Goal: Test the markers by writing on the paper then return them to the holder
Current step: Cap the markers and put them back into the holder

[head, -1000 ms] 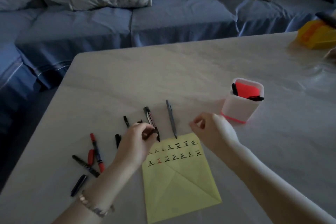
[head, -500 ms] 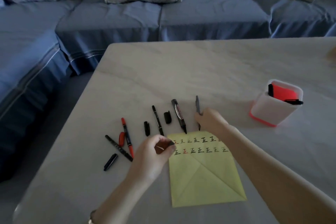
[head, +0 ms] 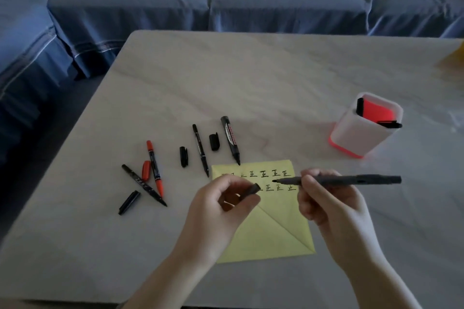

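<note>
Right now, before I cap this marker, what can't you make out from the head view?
- Head view: the left hand hides the leftmost characters on the paper.
- Head view: that hand covers most of the cap; only its end shows.
- Head view: the holder wall hides its contents, except two black tips.
- Head view: a yellow thing is cut off by the right edge and blurred.
</note>
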The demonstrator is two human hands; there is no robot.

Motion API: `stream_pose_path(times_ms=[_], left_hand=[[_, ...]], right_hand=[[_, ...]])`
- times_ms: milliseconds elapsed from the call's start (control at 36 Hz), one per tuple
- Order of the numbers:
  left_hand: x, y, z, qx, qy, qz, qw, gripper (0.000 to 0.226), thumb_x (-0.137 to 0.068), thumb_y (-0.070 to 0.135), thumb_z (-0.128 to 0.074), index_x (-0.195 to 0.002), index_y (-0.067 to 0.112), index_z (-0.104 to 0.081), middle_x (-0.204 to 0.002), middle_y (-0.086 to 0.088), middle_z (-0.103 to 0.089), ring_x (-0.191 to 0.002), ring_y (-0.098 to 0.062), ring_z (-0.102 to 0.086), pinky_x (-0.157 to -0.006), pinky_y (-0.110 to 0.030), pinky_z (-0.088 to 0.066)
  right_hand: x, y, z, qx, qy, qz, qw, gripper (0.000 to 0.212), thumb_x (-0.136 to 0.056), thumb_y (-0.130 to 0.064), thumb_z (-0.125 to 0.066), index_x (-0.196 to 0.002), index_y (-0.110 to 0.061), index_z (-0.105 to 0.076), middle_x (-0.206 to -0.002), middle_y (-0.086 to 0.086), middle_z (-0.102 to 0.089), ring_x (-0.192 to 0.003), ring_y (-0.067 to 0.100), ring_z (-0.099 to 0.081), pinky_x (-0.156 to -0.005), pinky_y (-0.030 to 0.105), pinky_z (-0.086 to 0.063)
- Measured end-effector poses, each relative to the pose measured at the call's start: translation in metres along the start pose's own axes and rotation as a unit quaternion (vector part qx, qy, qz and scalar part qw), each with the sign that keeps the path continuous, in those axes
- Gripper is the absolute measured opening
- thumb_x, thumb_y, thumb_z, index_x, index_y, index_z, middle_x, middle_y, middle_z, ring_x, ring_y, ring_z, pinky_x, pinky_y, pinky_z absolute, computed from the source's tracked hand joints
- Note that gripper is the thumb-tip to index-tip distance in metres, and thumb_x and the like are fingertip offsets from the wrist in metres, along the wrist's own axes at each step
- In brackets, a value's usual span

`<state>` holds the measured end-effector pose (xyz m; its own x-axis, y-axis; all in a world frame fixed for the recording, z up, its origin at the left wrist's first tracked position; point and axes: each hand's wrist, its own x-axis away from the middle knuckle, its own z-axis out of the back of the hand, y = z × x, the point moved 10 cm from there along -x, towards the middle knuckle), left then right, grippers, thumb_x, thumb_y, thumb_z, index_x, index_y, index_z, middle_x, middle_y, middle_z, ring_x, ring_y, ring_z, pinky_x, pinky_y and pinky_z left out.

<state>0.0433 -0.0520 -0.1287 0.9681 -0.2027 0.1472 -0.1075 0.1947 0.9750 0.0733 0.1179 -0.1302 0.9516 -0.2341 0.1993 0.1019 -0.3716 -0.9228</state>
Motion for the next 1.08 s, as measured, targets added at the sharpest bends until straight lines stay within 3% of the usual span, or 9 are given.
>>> stream_pose_path(times_ms=[83, 167, 361, 639, 806, 917, 972, 1083], left_hand=[[0.006, 0.010, -0.006, 0.004, -0.007, -0.012, 1.000, 0.017, -0.076, 0.007, -0.071, -0.077, 0.024, -0.068, -0.079, 0.006, -0.070, -0.070, -0.017, -0.063, -0.063, -0.016, -0.047], [0.010, 0.018, -0.008, -0.006, -0.009, -0.026, 1.000, 0.022, -0.076, 0.007, -0.071, -0.076, 0.028, -0.068, -0.079, 0.009, -0.070, -0.067, -0.013, -0.062, -0.060, -0.012, -0.047], [0.013, 0.023, -0.009, -0.016, -0.011, -0.031, 0.999, 0.026, -0.075, 0.006, -0.071, -0.074, 0.031, -0.068, -0.078, 0.013, -0.071, -0.068, -0.010, -0.064, -0.061, -0.010, -0.047], [0.015, 0.022, -0.011, -0.039, -0.018, -0.031, 0.999, 0.023, -0.075, 0.007, -0.072, -0.078, 0.030, -0.069, -0.082, 0.012, -0.070, -0.072, -0.017, -0.063, -0.064, -0.021, -0.049], [0.017, 0.028, -0.015, -0.083, -0.033, -0.054, 0.995, 0.021, -0.074, 0.013, -0.074, -0.081, 0.033, -0.068, -0.084, 0.014, -0.067, -0.072, -0.016, -0.059, -0.062, -0.011, -0.045], [0.019, 0.030, -0.018, -0.101, -0.048, -0.066, 0.991, 0.011, -0.073, 0.030, -0.070, -0.084, 0.032, -0.068, -0.082, 0.013, -0.066, -0.068, -0.024, -0.053, -0.057, -0.016, -0.042], [0.022, 0.030, -0.021, -0.097, -0.064, -0.074, 0.990, 0.018, -0.069, 0.041, -0.063, -0.084, 0.033, -0.069, -0.079, 0.010, -0.066, -0.064, -0.027, -0.051, -0.055, -0.026, -0.042], [0.023, 0.027, -0.021, -0.092, -0.060, -0.070, 0.991, 0.014, -0.075, 0.036, -0.066, -0.088, 0.039, -0.065, -0.077, 0.004, -0.067, -0.066, -0.028, -0.054, -0.060, -0.034, -0.044]], right_hand=[[0.007, 0.003, -0.003, -0.050, -0.013, -0.003, 0.999, 0.048, -0.043, -0.051, -0.084, -0.071, -0.015, -0.066, -0.052, 0.005, -0.053, -0.044, 0.014, -0.045, -0.041, 0.017, -0.036], [0.012, 0.002, -0.005, -0.077, -0.024, -0.007, 0.997, 0.047, -0.044, -0.051, -0.084, -0.068, -0.015, -0.069, -0.052, 0.006, -0.054, -0.043, 0.015, -0.046, -0.041, 0.017, -0.038], [0.017, 0.000, -0.002, -0.060, -0.024, -0.008, 0.998, 0.046, -0.046, -0.052, -0.083, -0.070, -0.015, -0.069, -0.052, 0.006, -0.055, -0.043, 0.015, -0.047, -0.042, 0.017, -0.039], [0.018, 0.003, -0.002, -0.043, -0.031, -0.014, 0.998, 0.048, -0.045, -0.055, -0.082, -0.069, -0.016, -0.068, -0.052, 0.005, -0.055, -0.044, 0.014, -0.047, -0.042, 0.018, -0.039], [0.019, 0.006, -0.007, -0.012, -0.053, -0.013, 0.998, 0.048, -0.047, -0.057, -0.081, -0.069, -0.017, -0.066, -0.052, 0.003, -0.055, -0.045, 0.014, -0.045, -0.043, 0.017, -0.037], [0.018, 0.008, -0.010, -0.031, -0.076, -0.022, 0.996, 0.043, -0.049, -0.052, -0.082, -0.069, -0.018, -0.066, -0.052, 0.004, -0.056, -0.045, 0.013, -0.047, -0.044, 0.017, -0.039], [0.019, 0.009, -0.013, -0.033, -0.094, -0.027, 0.995, 0.042, -0.050, -0.050, -0.082, -0.069, -0.016, -0.067, -0.053, 0.006, -0.058, -0.046, 0.013, -0.049, -0.044, 0.018, -0.041], [0.020, 0.012, -0.016, -0.039, -0.102, -0.028, 0.994, 0.041, -0.052, -0.049, -0.082, -0.069, -0.015, -0.067, -0.053, 0.008, -0.058, -0.046, 0.012, -0.049, -0.044, 0.018, -0.041]])
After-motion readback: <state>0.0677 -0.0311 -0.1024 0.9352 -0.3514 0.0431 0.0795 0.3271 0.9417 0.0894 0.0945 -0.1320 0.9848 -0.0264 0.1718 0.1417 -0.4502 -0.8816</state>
